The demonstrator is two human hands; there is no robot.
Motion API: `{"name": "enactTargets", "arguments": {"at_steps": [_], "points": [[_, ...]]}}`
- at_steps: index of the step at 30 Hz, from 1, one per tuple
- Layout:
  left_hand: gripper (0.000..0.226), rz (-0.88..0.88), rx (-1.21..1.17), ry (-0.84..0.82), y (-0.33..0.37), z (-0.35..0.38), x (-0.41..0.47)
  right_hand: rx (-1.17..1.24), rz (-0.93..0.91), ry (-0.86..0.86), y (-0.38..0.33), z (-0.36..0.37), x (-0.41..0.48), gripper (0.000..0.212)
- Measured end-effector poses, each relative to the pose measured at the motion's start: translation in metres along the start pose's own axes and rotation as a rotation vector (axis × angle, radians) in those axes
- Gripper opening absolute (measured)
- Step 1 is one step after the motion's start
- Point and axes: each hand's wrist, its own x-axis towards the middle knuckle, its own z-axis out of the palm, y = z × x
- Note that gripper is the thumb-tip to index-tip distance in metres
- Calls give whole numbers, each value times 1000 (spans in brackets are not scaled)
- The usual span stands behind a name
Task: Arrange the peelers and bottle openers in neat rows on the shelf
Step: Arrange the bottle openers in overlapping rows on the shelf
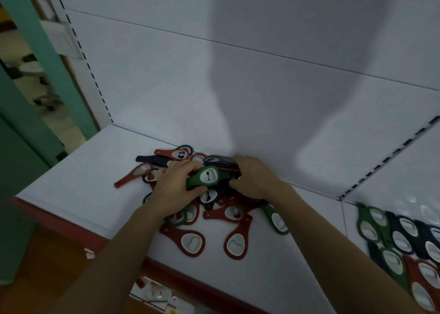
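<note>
Green bottle opener (206, 176) lies gripped between left hand (173, 187) and right hand (256, 179) fingers (239, 162).

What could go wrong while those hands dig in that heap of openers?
1. The left hand grips a green opener and the right hand a dark opener in the tangled pile; lifting may snag and scatter neighbours.
2. Two red openers lie near the shelf front edge; a forearm might knock them off.
</note>
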Motion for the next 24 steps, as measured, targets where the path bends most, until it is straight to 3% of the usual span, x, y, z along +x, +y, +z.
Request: {"name": "enactTargets", "arguments": {"at_steps": [3,6,8,12,15,19,24], "points": [[49,-4,-30,-30,1,0,2,175,48,-53,10,-10,0,18],[58,3,4,-98,3,-1,8,221,24,-1,9,-8,1,14],[53,31,41,-148,5,-5,15,284,3,18,6,-3,0,8],[34,99,148,-225,15,-14,30,626,5,-44,-1,-6,-5,23],[39,62,138,-272,21,-15,38,848,55,-50,-2,-2,-6,21],[47,-19,53,-338,29,-13,42,739,35,143,-3,10,-5,15],[42,-47,-129,-364,32,-14,42,948,-8,226,-2,11,-8,21]]}}
